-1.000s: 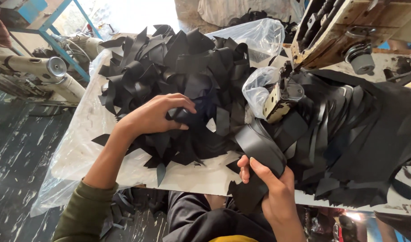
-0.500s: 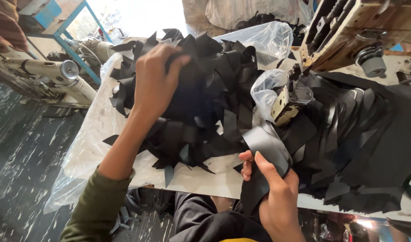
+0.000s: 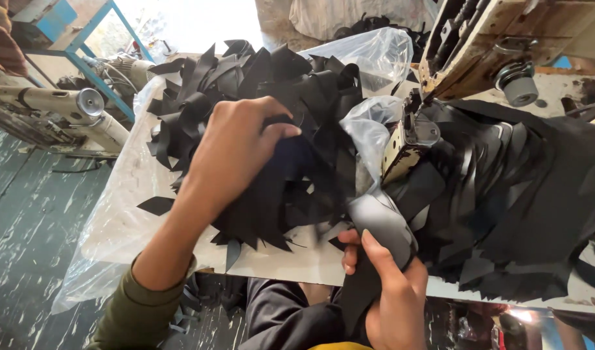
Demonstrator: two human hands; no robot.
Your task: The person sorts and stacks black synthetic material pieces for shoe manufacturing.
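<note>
- Left hand [image 3: 236, 152]: your fingers pinch a dark blue cut piece [image 3: 271, 194] lifted above the black pile [image 3: 258, 78].
- Right hand [image 3: 391, 295]: closed around a folded black strip [image 3: 382, 223] beside the sewing machine [image 3: 492, 45].

The scraps [image 3: 265, 91] heaped before me are black, some with a dull grey sheen. The strip [image 3: 382, 223] I grip is black, catching pale grey light. My sleeve [image 3: 139, 311] is olive green. The plastic sheet [image 3: 126, 214] is clear, milky white. The frame [image 3: 119, 32] is bright blue. The floor [image 3: 25, 227] is dark green, flecked white.
</note>
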